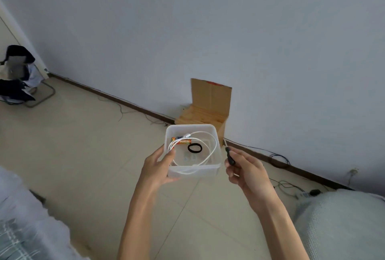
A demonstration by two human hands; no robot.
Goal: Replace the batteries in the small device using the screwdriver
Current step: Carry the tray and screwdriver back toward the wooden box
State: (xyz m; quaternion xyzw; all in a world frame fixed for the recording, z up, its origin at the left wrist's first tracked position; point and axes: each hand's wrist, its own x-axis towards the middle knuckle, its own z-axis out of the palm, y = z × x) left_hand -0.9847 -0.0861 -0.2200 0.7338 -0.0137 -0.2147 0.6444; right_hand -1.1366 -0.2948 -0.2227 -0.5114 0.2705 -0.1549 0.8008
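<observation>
One view, head camera. Two grips are in frame, both held above the beige tiled floor [83, 134].

1. Left grip [155, 166]: grasps the translucent white square plastic container [208, 171] at its left wall, with the thumb over the rim and the fingers under the base.
2. Right grip [248, 173]: clenched round the black handle of the small thin-shafted screwdriver [229, 155]. The tool's long axis runs upward and slightly left from this grip. Its tip is just beside the container's right wall, on the outside.
3. Container contents: an orange-and-blue cylindrical battery [183, 141], a coiled white cable [200, 132] and a black ring [194, 144].
4. Key relation: the battery lies in the far-left corner, just beyond the left grip's thumb and well to the left of the right grip. Its long axis runs left to right, along the far wall. Part of the cable lies over it.
5. The left grip is nearer to the battery but is carrying the container, and the right grip is carrying the tool. One of them probably has to be freed before the battery can be taken out.
6. The small device cannot be identified in this view.
</observation>
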